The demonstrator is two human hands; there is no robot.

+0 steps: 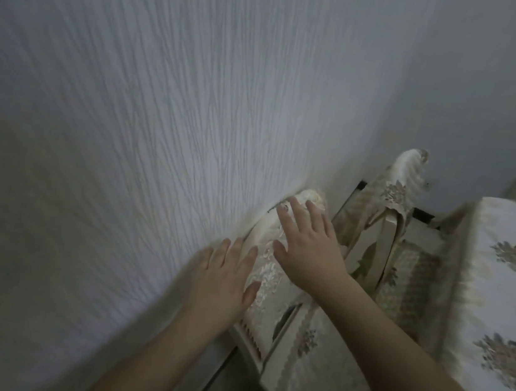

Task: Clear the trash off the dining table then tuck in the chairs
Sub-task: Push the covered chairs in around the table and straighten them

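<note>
In the head view, blurred by motion, both bare hands reach toward the top of the near chair's backrest (269,262), which stands against the textured white wall (132,96) at about six o'clock in the frame. The left hand (222,279) lies with fingers straight and spread on the wall side of the backrest's cream lace cover; the right hand (307,247), just beside it toward one o'clock, lies flat with fingers released and spread over the backrest top. Neither hand clasps anything. A second chair (392,209) with the same lace cover stands beyond, at about two o'clock, its seat cushion (410,274) toward the dining table (506,293). The table sits at three o'clock under a white cloth with floral motifs. No container shows.
</note>
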